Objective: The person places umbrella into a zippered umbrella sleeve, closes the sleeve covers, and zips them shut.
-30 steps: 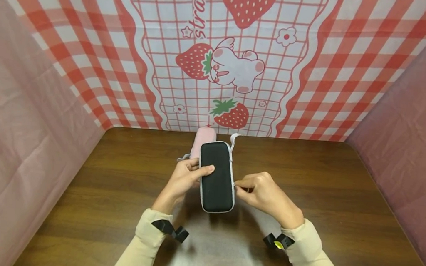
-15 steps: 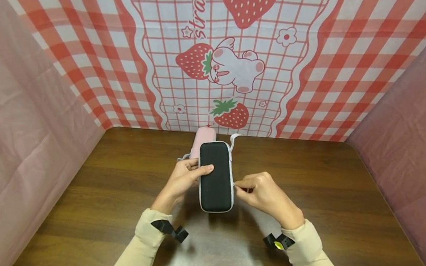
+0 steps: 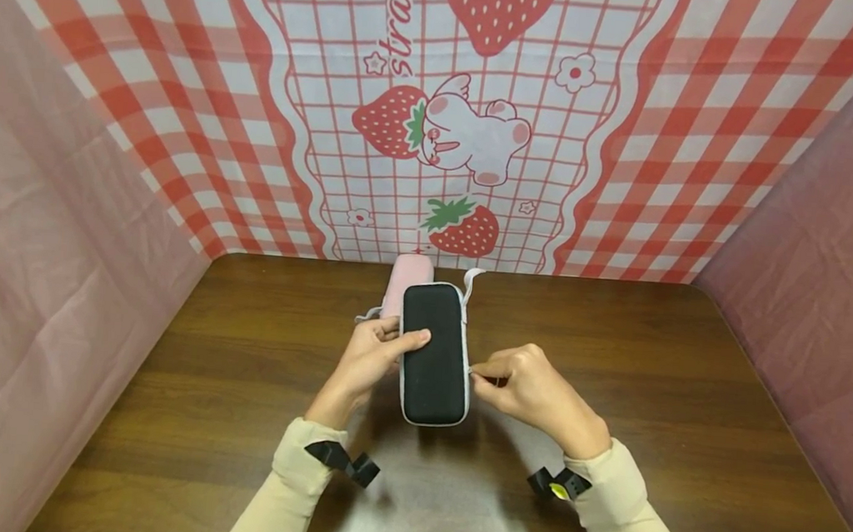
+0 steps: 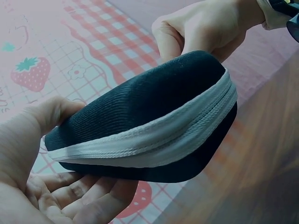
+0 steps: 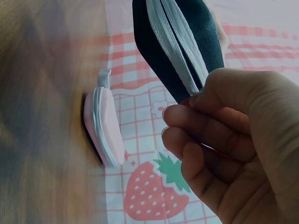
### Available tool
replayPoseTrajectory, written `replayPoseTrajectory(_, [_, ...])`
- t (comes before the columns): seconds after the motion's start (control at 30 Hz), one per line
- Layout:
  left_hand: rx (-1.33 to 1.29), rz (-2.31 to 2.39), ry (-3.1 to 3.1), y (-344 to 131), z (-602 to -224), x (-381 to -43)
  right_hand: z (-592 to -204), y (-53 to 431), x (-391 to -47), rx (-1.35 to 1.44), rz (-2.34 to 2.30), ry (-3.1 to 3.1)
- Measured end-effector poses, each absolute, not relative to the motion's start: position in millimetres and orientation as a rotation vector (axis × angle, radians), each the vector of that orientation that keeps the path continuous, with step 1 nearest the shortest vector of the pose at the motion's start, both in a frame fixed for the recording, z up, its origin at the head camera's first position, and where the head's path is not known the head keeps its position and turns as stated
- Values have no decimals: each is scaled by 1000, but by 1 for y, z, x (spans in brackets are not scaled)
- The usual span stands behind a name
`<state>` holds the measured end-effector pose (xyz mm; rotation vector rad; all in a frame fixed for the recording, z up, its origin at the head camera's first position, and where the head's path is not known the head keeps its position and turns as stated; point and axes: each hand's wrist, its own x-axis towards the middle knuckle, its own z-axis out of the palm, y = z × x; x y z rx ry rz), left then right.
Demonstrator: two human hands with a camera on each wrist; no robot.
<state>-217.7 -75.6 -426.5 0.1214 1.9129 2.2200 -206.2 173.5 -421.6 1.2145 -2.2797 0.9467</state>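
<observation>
A black zippered case (image 3: 434, 358) with white zipper tape is held up over the table, tilted slightly. My left hand (image 3: 365, 361) grips its left side, thumb on the front face and the other fingers behind, as the left wrist view also shows. At the right edge my right hand (image 3: 529, 391) pinches at the zipper; the pull itself is hidden by thumb and forefinger. In the right wrist view the zipper (image 5: 180, 46) shows a dark gap between its white tapes above the fingertips. A white wrist loop (image 3: 470, 284) sticks up from the case's upper right.
Behind the black case a pink case (image 3: 410, 277) with a white zipper lies on the brown wooden table (image 3: 271, 421), partly covered. A strawberry-print cloth (image 3: 473, 153) hangs at the table's back edge. Pink cloth (image 3: 46, 228) walls both sides.
</observation>
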Motion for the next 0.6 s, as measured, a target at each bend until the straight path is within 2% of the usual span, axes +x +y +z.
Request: replayPoseTrajectory(0.6, [87, 2239, 1902, -79, -426, -221, -422, 173, -205, 1255, 977, -2312])
